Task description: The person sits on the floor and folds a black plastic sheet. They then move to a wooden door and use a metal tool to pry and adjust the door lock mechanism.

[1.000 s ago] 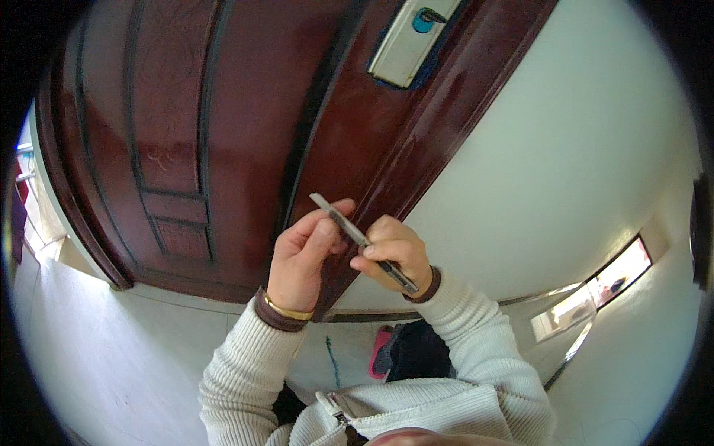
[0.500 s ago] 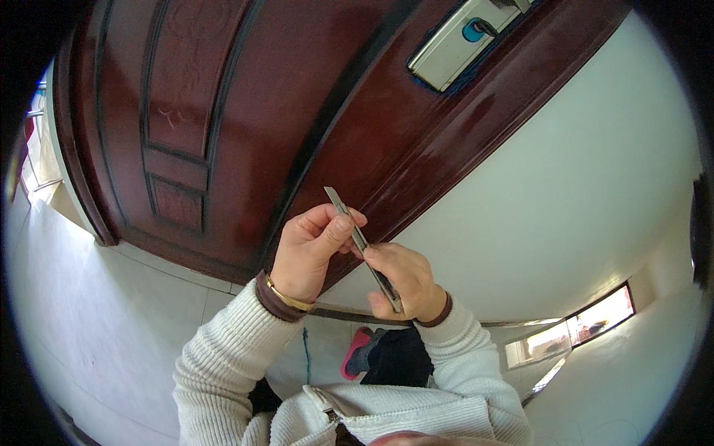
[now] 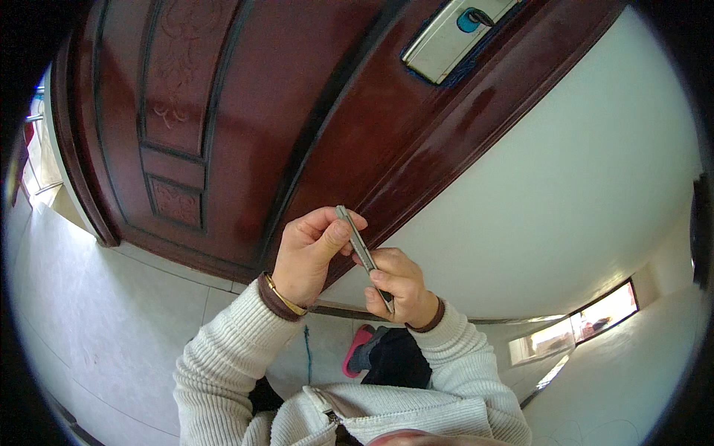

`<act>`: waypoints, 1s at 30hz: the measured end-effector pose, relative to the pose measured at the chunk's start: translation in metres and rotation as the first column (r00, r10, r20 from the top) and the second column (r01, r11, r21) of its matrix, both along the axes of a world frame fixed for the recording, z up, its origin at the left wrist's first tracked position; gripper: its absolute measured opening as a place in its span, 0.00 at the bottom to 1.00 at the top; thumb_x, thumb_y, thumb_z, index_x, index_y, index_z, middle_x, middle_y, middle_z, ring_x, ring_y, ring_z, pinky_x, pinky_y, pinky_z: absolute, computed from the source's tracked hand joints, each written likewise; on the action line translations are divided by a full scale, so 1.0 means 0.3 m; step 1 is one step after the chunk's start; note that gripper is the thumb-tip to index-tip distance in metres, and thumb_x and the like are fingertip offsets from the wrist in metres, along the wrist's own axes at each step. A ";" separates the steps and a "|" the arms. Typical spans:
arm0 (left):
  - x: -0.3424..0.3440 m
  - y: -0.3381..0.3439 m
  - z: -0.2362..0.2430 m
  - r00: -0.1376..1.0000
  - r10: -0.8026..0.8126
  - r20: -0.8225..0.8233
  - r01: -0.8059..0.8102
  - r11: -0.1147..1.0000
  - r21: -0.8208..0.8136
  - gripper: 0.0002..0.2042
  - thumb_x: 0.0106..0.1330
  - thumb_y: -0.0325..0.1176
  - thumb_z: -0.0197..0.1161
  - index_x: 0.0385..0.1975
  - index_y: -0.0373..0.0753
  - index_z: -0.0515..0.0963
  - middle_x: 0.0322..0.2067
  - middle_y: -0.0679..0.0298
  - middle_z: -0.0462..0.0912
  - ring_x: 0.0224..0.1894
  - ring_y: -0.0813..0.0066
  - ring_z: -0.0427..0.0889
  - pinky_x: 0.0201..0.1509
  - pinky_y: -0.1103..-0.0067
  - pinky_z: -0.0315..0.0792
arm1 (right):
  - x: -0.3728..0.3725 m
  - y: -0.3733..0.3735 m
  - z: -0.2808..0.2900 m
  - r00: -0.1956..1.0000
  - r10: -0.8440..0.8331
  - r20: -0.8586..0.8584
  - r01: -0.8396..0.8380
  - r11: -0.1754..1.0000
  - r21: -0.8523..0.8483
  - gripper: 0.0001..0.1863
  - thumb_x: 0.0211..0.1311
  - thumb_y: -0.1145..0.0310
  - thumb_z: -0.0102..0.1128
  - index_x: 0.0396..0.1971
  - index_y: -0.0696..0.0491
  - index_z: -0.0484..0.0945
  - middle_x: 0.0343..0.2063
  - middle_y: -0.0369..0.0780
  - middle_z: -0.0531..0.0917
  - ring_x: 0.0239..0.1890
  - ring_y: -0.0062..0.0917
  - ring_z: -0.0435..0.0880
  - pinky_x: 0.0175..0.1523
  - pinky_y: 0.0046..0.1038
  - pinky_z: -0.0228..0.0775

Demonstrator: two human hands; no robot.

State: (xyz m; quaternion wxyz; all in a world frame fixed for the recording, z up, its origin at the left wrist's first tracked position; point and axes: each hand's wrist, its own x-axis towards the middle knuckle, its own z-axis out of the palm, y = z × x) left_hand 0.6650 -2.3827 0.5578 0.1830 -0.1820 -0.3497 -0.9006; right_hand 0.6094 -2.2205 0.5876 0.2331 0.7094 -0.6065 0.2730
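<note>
A slim metal utility knife (image 3: 360, 246) slants between my hands, its tip pointing up and left toward the door. My left hand (image 3: 305, 245) pinches the front end of the knife between thumb and fingers. Lower on the handle, my right hand (image 3: 407, 286) is closed round the rear part, thumb along it. No blade shows past the front end. Part of the handle is hidden by the right hand's fingers.
Ahead stands a dark red panelled door (image 3: 245, 134) with a metal lock plate (image 3: 435, 48) and a key (image 3: 480, 16) in it. A pale wall (image 3: 550, 186) is on the right. Light floor tiles (image 3: 97, 312) and a pink slipper (image 3: 358, 349) lie below.
The blade that stuck out of the knife's front end has slid back into the handle. My right hand has shifted slightly up and left, its fingers curled closer round the handle.
</note>
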 end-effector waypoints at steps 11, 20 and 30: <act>-0.001 -0.002 0.011 0.950 0.313 0.017 -0.308 0.943 -0.128 0.09 0.67 0.34 0.57 0.36 0.34 0.78 0.25 0.72 0.75 0.25 0.87 0.67 0.30 0.88 0.64 | 0.084 0.002 -0.003 0.867 -0.055 0.495 0.115 0.989 -0.092 0.25 0.59 0.70 0.59 0.55 0.58 0.65 0.42 0.49 0.79 0.35 0.27 0.80 0.38 0.27 0.73; 0.019 0.020 0.019 0.918 0.396 -0.008 -0.387 0.892 -0.234 0.10 0.67 0.34 0.57 0.35 0.32 0.78 0.26 0.72 0.75 0.26 0.88 0.66 0.31 0.88 0.63 | 0.078 0.018 -0.060 0.525 -0.166 0.835 0.213 0.975 0.060 0.15 0.67 0.68 0.50 0.49 0.60 0.70 0.26 0.36 0.78 0.23 0.12 0.68 0.29 0.15 0.62; 0.032 0.014 0.035 0.942 0.328 0.070 -0.311 0.933 -0.179 0.10 0.69 0.33 0.53 0.34 0.33 0.76 0.26 0.73 0.73 0.27 0.88 0.66 0.32 0.87 0.62 | 0.107 0.021 -0.039 0.533 -0.010 0.846 0.125 0.990 -0.067 0.22 0.61 0.62 0.60 0.51 0.59 0.69 0.34 0.39 0.79 0.27 0.13 0.69 0.33 0.18 0.65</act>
